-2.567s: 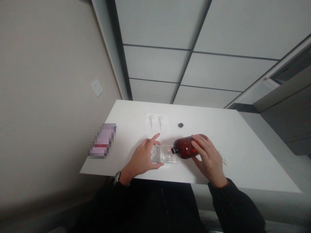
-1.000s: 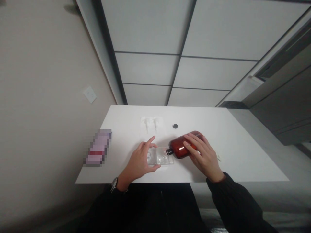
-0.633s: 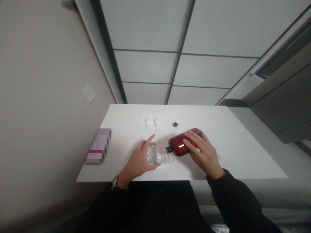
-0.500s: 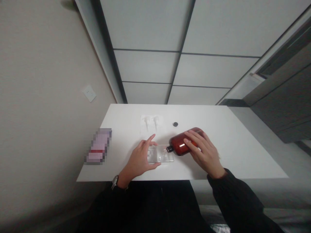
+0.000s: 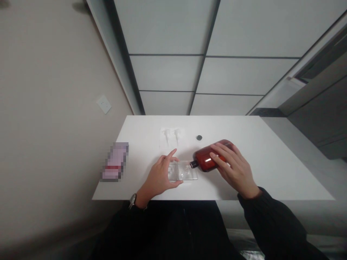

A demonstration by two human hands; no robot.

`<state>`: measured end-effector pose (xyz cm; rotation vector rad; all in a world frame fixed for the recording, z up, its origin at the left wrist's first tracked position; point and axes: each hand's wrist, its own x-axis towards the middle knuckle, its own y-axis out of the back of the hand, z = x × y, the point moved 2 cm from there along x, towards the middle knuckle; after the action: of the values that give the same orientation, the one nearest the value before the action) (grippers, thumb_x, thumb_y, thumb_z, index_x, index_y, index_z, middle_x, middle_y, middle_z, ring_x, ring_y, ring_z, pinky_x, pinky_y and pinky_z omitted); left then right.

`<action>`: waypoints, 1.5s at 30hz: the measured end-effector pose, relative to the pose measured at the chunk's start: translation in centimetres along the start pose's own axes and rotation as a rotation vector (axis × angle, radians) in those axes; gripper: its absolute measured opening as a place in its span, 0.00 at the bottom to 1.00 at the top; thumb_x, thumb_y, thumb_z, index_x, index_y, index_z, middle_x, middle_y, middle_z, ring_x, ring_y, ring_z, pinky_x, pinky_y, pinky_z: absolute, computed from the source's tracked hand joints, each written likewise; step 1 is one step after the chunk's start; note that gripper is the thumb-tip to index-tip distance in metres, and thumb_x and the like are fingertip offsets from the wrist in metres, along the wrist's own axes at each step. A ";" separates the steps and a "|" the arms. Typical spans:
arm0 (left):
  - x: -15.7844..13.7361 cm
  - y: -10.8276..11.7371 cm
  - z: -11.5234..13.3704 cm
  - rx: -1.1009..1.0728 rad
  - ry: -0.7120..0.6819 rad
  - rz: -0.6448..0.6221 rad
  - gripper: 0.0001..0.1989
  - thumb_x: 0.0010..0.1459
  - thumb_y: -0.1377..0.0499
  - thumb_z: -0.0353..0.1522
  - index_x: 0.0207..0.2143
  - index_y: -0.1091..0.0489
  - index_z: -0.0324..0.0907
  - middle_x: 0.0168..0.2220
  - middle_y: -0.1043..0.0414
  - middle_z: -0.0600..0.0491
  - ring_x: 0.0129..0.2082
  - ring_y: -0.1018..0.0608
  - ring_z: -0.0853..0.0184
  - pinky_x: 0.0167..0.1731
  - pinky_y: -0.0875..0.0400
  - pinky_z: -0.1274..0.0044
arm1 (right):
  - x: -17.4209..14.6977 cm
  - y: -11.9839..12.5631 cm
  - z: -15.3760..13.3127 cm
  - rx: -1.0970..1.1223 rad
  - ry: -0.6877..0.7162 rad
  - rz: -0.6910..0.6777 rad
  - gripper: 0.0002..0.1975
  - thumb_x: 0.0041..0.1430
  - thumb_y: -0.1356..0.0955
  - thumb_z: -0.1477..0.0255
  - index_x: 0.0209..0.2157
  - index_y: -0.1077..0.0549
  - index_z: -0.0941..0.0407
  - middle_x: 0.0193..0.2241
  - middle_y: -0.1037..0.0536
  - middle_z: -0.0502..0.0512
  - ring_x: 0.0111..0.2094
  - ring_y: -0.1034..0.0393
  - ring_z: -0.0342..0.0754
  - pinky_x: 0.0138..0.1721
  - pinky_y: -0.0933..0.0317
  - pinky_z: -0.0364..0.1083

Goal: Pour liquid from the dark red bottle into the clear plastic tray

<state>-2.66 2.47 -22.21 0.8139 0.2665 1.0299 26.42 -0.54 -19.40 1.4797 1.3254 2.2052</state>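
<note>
Over the white table point(image 5: 271, 162), my right hand point(image 5: 234, 169) is wrapped round an amber bottle point(image 5: 207, 159) with a dark, uncapped neck. The bottle is tipped to the left, its mouth over the right part of a clear plastic container point(image 5: 187, 173) divided in two. Whether liquid is flowing from it I cannot tell. With thumb and fingers on its near and far sides, my left hand point(image 5: 159, 177) grips the container's left end and hides part of it.
Two white pump heads point(image 5: 172, 134) lie on a pale sheet behind the container. A small dark cap point(image 5: 199, 137) rests behind the bottle. At the table's left edge is a pink, pixelated item point(image 5: 115, 160). A panelled surface point(image 5: 168, 72) stands beyond the table.
The whole view has shifted a little, so everything appears slightly further right. Both hands keep their grips, and the bottle stays tipped over the container.
</note>
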 end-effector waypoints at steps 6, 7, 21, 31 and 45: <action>0.0 -0.1 -0.1 0.002 -0.004 -0.005 0.61 0.49 0.24 0.30 0.74 0.59 0.51 0.58 0.26 0.49 0.58 0.27 0.52 0.63 0.32 0.55 | -0.2 -0.1 0.0 0.007 -0.009 -0.003 0.44 0.66 0.31 0.88 0.75 0.48 0.45 0.66 0.26 0.62 0.67 0.30 0.59 0.65 0.33 0.65; 0.0 -0.1 -0.1 0.000 -0.004 -0.006 0.61 0.49 0.24 0.30 0.74 0.59 0.51 0.58 0.26 0.49 0.58 0.27 0.52 0.63 0.33 0.54 | -0.2 -0.1 0.0 0.010 -0.012 -0.005 0.44 0.66 0.31 0.88 0.75 0.48 0.45 0.66 0.27 0.62 0.67 0.30 0.59 0.66 0.34 0.65; 0.0 -0.1 -0.1 0.009 -0.020 0.008 0.61 0.49 0.23 0.29 0.74 0.60 0.52 0.58 0.26 0.49 0.57 0.27 0.52 0.62 0.32 0.56 | 0.0 0.0 0.1 0.014 0.037 0.018 0.41 0.66 0.31 0.89 0.74 0.43 0.51 0.63 0.23 0.66 0.67 0.30 0.59 0.66 0.34 0.66; 0.1 0.2 0.4 0.002 0.006 -0.011 0.60 0.50 0.25 0.29 0.75 0.58 0.53 0.59 0.26 0.49 0.57 0.26 0.51 0.62 0.31 0.55 | 0.1 0.4 0.3 0.012 0.015 0.016 0.39 0.66 0.32 0.88 0.72 0.41 0.48 0.66 0.27 0.62 0.67 0.31 0.58 0.66 0.34 0.66; 0.1 0.1 -0.1 0.007 -0.003 -0.003 0.59 0.50 0.25 0.29 0.75 0.58 0.52 0.58 0.26 0.48 0.57 0.26 0.51 0.61 0.31 0.55 | 0.6 1.0 0.7 -0.025 0.036 0.018 0.38 0.66 0.31 0.88 0.72 0.40 0.50 0.64 0.24 0.64 0.66 0.29 0.57 0.66 0.34 0.65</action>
<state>-2.70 2.59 -22.20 0.8213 0.2688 1.0250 26.99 -0.39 -18.19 1.4559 1.2954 2.2613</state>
